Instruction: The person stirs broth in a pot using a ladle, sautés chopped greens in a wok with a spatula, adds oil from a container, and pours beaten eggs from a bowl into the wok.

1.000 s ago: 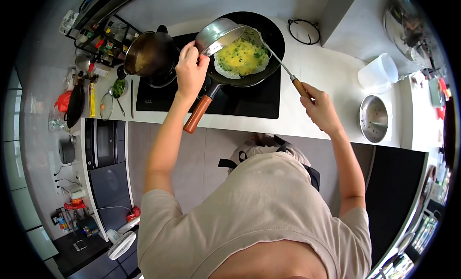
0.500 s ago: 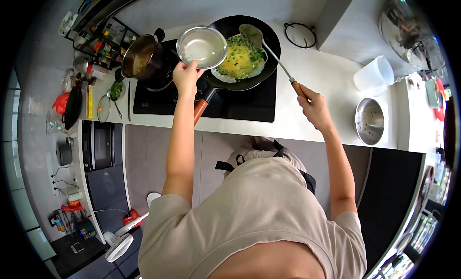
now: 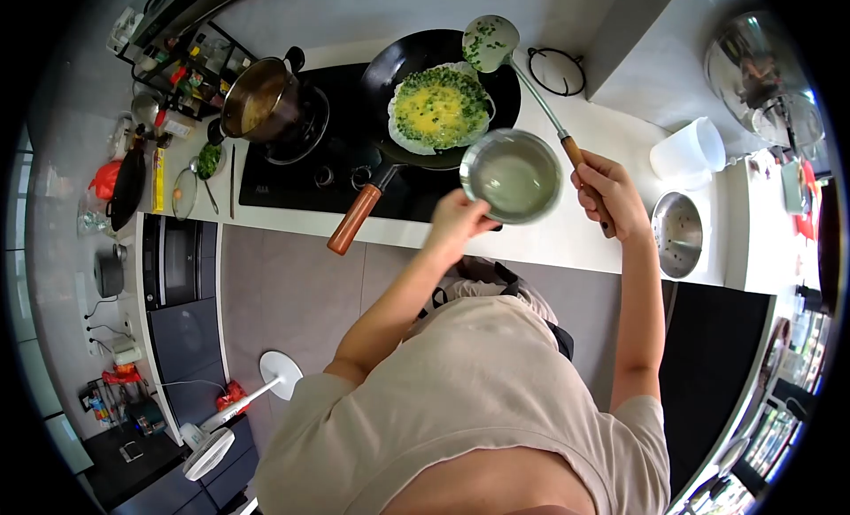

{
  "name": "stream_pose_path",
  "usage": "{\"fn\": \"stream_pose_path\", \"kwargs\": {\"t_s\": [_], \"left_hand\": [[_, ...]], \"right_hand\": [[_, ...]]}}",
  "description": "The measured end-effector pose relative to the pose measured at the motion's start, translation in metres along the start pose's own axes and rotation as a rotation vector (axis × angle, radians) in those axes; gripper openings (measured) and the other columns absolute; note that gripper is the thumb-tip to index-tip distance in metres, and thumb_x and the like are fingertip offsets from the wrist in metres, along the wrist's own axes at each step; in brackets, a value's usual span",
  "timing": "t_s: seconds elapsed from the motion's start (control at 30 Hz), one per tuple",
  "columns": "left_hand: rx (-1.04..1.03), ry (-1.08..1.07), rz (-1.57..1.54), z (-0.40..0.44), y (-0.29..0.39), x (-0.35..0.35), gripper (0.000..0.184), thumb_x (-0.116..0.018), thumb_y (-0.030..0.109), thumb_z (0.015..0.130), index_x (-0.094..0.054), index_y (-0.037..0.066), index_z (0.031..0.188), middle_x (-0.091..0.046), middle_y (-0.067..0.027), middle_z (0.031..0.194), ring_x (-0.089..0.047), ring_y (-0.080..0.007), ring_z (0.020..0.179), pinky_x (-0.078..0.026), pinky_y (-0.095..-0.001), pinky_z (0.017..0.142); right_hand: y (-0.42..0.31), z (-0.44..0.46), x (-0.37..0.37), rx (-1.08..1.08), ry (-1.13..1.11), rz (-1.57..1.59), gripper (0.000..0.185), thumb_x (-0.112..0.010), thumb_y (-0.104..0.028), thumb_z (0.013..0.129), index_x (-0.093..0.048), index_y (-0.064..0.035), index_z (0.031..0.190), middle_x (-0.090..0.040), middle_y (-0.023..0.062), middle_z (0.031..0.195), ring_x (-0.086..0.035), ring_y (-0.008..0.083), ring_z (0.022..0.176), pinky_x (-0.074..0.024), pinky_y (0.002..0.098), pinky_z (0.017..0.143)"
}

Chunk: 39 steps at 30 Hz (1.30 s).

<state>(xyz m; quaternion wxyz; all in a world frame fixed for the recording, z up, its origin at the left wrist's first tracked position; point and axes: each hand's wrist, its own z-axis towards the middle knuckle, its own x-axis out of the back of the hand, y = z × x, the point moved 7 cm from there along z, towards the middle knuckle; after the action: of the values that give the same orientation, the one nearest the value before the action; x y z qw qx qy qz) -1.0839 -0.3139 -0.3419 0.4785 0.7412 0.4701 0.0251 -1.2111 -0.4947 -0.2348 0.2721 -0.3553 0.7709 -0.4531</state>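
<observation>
My left hand (image 3: pixel 459 221) grips the rim of a metal bowl (image 3: pixel 512 177), held over the front right of the hob, with a little pale liquid inside. In my right hand (image 3: pixel 611 196) is the wooden handle of a spatula (image 3: pixel 490 44), its broad head raised at the wok's right edge with bits of chopped green stuck to it. A yellow egg mixture with chopped greens (image 3: pixel 441 108) lies spread in the black wok (image 3: pixel 385 77), white around its border. The wok's brown handle (image 3: pixel 356 218) points toward me, untouched.
A dark pot (image 3: pixel 261 99) stands on the left of the black hob (image 3: pixel 274 180). On the right counter are a translucent tub (image 3: pixel 689 152) and a perforated metal bowl (image 3: pixel 677 236). A black ring stand (image 3: pixel 556 70) sits behind. Chopped greens (image 3: pixel 209 161) fill a small dish at left.
My left hand has carried the metal bowl right, from above the wok's left side. My right hand has lifted the spatula off the egg mixture, up and right.
</observation>
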Motion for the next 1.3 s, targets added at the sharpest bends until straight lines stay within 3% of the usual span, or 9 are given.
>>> {"fn": "stream_pose_path", "kwargs": {"t_s": [0.13,0.2,0.3,0.47,0.6,0.77,0.9,1.03,1.3], "left_hand": [[0.073,-0.105,0.274,0.050,-0.090,-0.026,0.013,-0.060,0.005,0.080,-0.055,-0.005,0.087,-0.058,-0.0107,0.086,-0.068,-0.0216,0.080,-0.062,-0.0325,0.068],[0.135,-0.137,0.163,0.071,-0.126,-0.044,0.015,-0.061,0.006,0.079,-0.055,-0.006,0.086,-0.060,-0.0130,0.083,-0.068,-0.0227,0.077,-0.062,-0.0337,0.064],[0.044,-0.115,0.542,0.088,-0.135,-0.067,0.021,-0.065,0.011,0.078,-0.056,-0.007,0.085,-0.063,-0.0139,0.083,-0.068,-0.0209,0.070,-0.061,-0.0343,0.061],[-0.009,-0.096,0.577,0.107,-0.154,-0.089,0.023,-0.067,0.016,0.081,-0.059,-0.004,0.090,-0.066,-0.0162,0.081,-0.069,-0.0252,0.068,-0.058,-0.0365,0.058],[0.020,-0.077,0.619,0.116,-0.160,-0.093,0.024,-0.068,0.017,0.081,-0.058,-0.003,0.089,-0.066,-0.0169,0.078,-0.069,-0.0255,0.066,-0.057,-0.0372,0.058],[0.049,-0.147,0.466,0.122,-0.174,-0.087,0.032,-0.069,0.025,0.087,-0.054,-0.003,0.089,-0.064,-0.0110,0.083,-0.066,-0.0165,0.067,-0.057,-0.0289,0.057],[0.166,-0.166,0.378,0.109,-0.169,-0.060,0.036,-0.065,0.027,0.091,-0.051,-0.002,0.108,-0.062,-0.0132,0.100,-0.068,-0.0194,0.081,-0.059,-0.0294,0.069],[0.278,-0.160,0.210,0.093,-0.154,-0.010,0.036,-0.062,0.028,0.093,-0.052,-0.002,0.111,-0.061,-0.0129,0.105,-0.068,-0.0212,0.086,-0.058,-0.0297,0.075],[0.236,0.179,-0.074,0.019,-0.096,0.117,0.030,-0.057,0.024,0.095,-0.050,0.000,0.113,-0.060,-0.0150,0.104,-0.066,-0.0278,0.097,-0.055,-0.0313,0.083]], "right_hand": [[-0.012,0.008,-0.002,0.048,-0.015,-0.389,0.019,-0.052,-0.012,0.091,-0.060,0.0018,0.100,-0.049,-0.0006,0.066,-0.043,0.0047,0.045,-0.0333,0.0212,0.040],[-0.013,0.019,0.000,0.060,-0.040,-0.554,0.019,-0.052,-0.012,0.090,-0.062,0.0017,0.100,-0.050,0.0000,0.063,-0.043,0.0052,0.043,-0.0344,0.0225,0.040],[-0.009,0.040,0.005,-0.008,-0.096,-0.680,0.021,-0.053,-0.010,0.089,-0.062,0.0023,0.103,-0.054,0.0010,0.066,-0.045,0.0062,0.044,-0.0359,0.0233,0.040],[-0.002,0.079,0.024,-0.135,-0.277,-0.751,0.024,-0.055,-0.010,0.089,-0.063,0.0041,0.107,-0.057,0.0016,0.069,-0.046,0.0067,0.045,-0.0361,0.0229,0.039],[-0.017,0.110,0.024,-0.159,-0.348,-0.871,0.021,-0.058,-0.026,0.089,-0.067,-0.0069,0.090,-0.051,-0.0008,0.055,-0.047,0.0065,0.043,-0.0304,0.0239,0.034],[-0.024,0.170,0.037,-0.132,-0.396,-0.944,0.020,-0.060,-0.029,0.086,-0.069,-0.0115,0.093,-0.049,-0.0025,0.053,-0.044,0.0056,0.042,-0.0285,0.0233,0.033],[-0.036,0.205,0.036,-0.087,-0.484,-0.920,0.036,-0.058,-0.021,0.086,-0.065,-0.0144,0.121,-0.052,-0.0046,0.066,-0.046,0.0058,0.047,-0.0326,0.0236,0.037],[-0.036,0.241,0.053,-0.136,-0.419,-0.909,0.021,-0.057,-0.020,0.084,-0.067,-0.0107,0.101,-0.053,-0.0030,0.066,-0.045,0.0053,0.047,-0.0323,0.0239,0.037],[-0.067,0.236,0.036,0.020,-0.368,-0.775,0.024,-0.057,-0.021,0.085,-0.065,-0.0056,0.101,-0.050,-0.0029,0.066,-0.044,0.0050,0.048,-0.0336,0.0225,0.039]]}}
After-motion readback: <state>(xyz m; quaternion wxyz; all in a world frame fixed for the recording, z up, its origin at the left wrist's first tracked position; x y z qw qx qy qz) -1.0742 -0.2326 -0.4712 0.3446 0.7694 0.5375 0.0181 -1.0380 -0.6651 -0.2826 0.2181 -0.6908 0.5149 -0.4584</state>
